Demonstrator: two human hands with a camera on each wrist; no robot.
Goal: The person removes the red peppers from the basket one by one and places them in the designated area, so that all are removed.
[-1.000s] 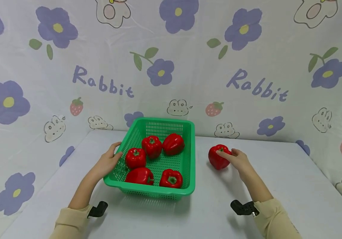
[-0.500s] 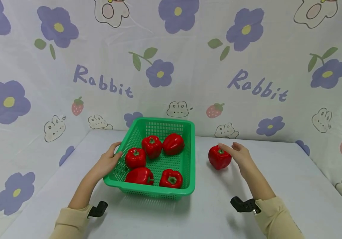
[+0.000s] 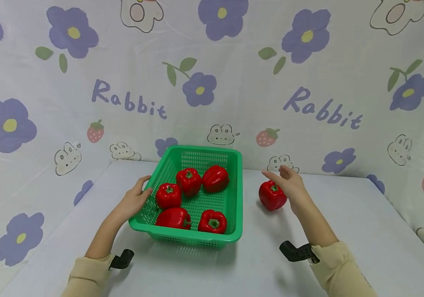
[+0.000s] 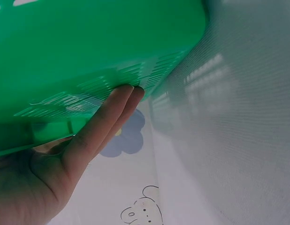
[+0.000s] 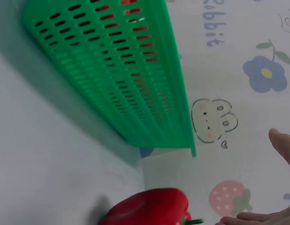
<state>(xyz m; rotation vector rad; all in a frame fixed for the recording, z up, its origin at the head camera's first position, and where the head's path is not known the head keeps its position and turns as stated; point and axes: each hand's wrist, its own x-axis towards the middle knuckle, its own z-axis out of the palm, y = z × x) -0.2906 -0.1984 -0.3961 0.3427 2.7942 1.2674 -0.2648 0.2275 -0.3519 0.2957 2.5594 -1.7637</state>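
Five red peppers sit in the green basket (image 3: pixel 234 198); one more red pepper (image 3: pixel 271 195) stands out on the tabletop (image 3: pixel 345 231), just right of the basket and apart from its wall. My read: either five in and this is the last to go, or one out and five to follow; the layout alone doesn't say which. My right hand (image 3: pixel 290 183) is above and just behind that loose pepper, fingers spread and relaxed, holding nothing; from the head view I can't tell whether the palm brushes it. My left hand (image 3: pixel 134 199) rests on the basket's left wall, fingers straight along the mesh, thumb over the rim. The loose pepper stands upright, green stem up and tipped slightly toward me, long axis roughly vertical. In the basket, stems point mixed ways, two peppers lying on their sides.
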